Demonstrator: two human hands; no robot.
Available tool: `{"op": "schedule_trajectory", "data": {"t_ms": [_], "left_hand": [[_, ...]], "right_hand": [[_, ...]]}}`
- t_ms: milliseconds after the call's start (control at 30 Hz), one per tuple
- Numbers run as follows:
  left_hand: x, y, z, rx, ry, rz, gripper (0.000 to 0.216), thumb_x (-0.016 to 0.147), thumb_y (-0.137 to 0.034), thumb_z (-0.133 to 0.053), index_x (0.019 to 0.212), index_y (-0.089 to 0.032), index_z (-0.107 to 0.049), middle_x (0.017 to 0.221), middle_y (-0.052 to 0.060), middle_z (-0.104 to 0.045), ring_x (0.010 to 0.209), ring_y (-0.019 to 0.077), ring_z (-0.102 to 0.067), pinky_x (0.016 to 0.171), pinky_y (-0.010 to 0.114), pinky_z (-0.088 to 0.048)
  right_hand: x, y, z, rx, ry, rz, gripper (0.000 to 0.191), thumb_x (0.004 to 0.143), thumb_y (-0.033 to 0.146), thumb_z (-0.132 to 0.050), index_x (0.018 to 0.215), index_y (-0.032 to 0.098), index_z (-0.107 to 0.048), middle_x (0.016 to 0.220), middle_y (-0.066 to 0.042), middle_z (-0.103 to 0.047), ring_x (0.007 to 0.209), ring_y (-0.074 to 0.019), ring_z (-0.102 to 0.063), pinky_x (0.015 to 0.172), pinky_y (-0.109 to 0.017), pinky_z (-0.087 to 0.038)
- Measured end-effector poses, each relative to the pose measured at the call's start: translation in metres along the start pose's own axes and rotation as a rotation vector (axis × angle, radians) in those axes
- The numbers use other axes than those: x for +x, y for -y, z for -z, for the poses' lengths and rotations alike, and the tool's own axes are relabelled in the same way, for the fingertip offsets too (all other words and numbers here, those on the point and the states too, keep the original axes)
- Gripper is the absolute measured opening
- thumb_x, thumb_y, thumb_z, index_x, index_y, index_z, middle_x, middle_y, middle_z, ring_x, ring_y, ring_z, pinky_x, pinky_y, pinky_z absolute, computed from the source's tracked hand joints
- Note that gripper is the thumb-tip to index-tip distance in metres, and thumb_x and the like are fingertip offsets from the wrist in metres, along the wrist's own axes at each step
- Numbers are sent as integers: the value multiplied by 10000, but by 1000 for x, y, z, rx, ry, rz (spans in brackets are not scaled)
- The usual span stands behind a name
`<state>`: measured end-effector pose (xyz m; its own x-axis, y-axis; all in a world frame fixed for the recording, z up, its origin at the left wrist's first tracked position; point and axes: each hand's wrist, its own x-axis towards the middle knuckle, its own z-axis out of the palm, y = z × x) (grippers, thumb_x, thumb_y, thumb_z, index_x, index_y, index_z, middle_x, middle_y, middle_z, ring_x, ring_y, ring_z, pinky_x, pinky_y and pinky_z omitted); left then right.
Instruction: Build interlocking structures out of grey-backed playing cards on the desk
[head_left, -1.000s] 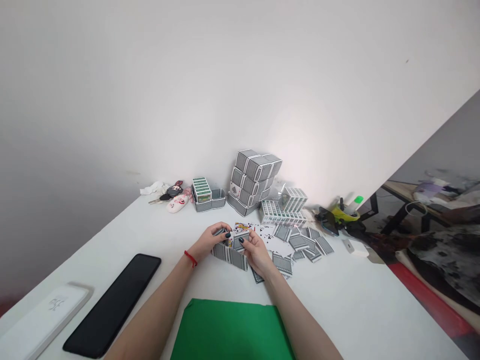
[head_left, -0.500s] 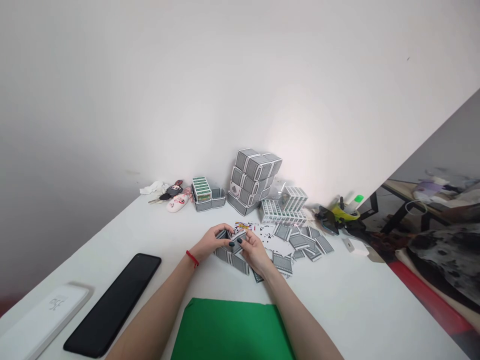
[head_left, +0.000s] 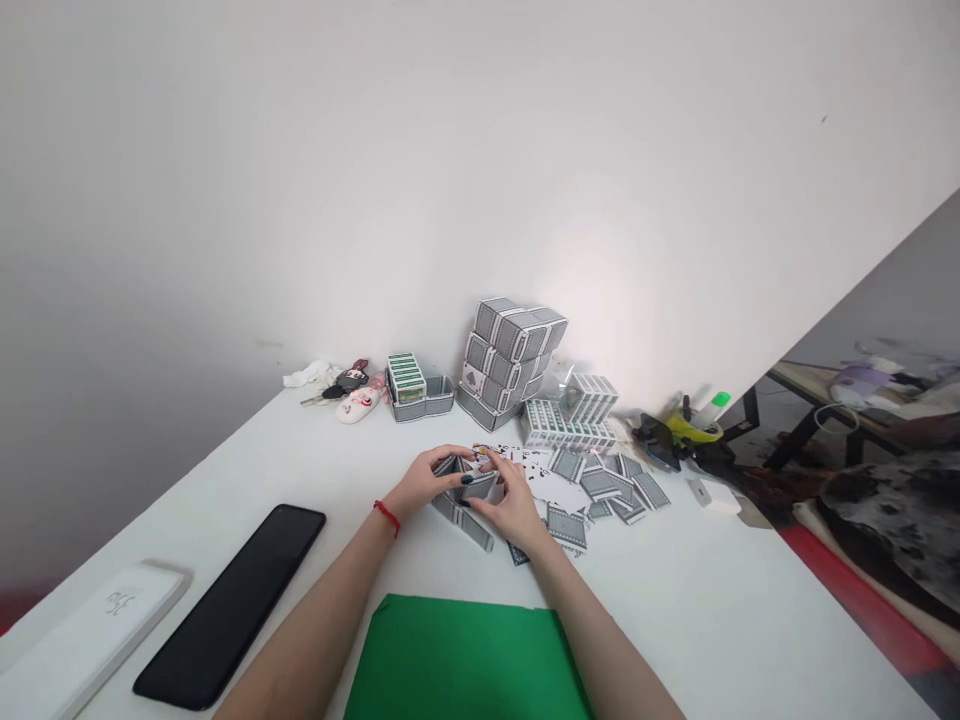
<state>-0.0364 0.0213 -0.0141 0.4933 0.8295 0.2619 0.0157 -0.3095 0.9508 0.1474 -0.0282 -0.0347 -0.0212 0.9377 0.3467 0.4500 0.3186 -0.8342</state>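
Between my two hands are folded playing cards point(head_left: 480, 486) with grey patterned backs, joined into a small box-like shape. My left hand point(head_left: 426, 484), with a red string bracelet point(head_left: 386, 517), grips the left side, thumb in front and fingers behind. My right hand point(head_left: 516, 508) pinches the right side between thumb and fingers. A long folded-card strip point(head_left: 463, 523) slants down toward me just beneath them. Face-up cards point(head_left: 551, 482) and loose folded grey cards point(head_left: 604, 485) lie to the right of my hands. Parts of the held cards are hidden behind my fingers.
Behind stand a tall folded-card stack point(head_left: 510, 355), a low card tray point(head_left: 424, 408) holding a green-and-white block, and wrapped card packs point(head_left: 570, 428). A black phone point(head_left: 232, 605) and white power bank point(head_left: 97, 640) lie left. A green sheet point(head_left: 465, 655) lies in front.
My right thumb and fingers have spread wider apart around the folded cards, the thumb lower. My left hand keeps nearly the same grip. The view has shifted slightly.
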Motion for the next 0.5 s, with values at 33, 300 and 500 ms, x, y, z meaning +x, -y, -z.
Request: {"op": "schedule_trajectory", "data": {"t_ms": [33,300,500], "left_hand": [[-1,-1,1,-33,7,11,373,730,-358,-655,1044,-157,-630,1080,119,-644,1024,251,-571,931,367,-395],[-5,0,13,-169,13,90,330,780,-373,-586,1006,-145,-661,1105,118,-652,1079,270,-554,948,386,-400],[-4,0,17,-212,32,131,370,790,-413,-549,984,-125,-676,1022,121,-683,1034,272,-572,925,391,-410]], "right_hand": [[-1,0,-1,-3,6,5,768,574,303,-761,1280,266,-461,999,-46,-606,876,-233,-482,831,-398,-397],[-4,-15,-6,169,-11,-125,709,649,266,-697,1292,230,-400,666,36,-525,562,-141,-498,580,-299,-451],[-6,-13,-11,132,-42,-39,830,558,294,-777,1296,253,-398,916,-34,-509,696,-161,-538,670,-339,-507]]}}
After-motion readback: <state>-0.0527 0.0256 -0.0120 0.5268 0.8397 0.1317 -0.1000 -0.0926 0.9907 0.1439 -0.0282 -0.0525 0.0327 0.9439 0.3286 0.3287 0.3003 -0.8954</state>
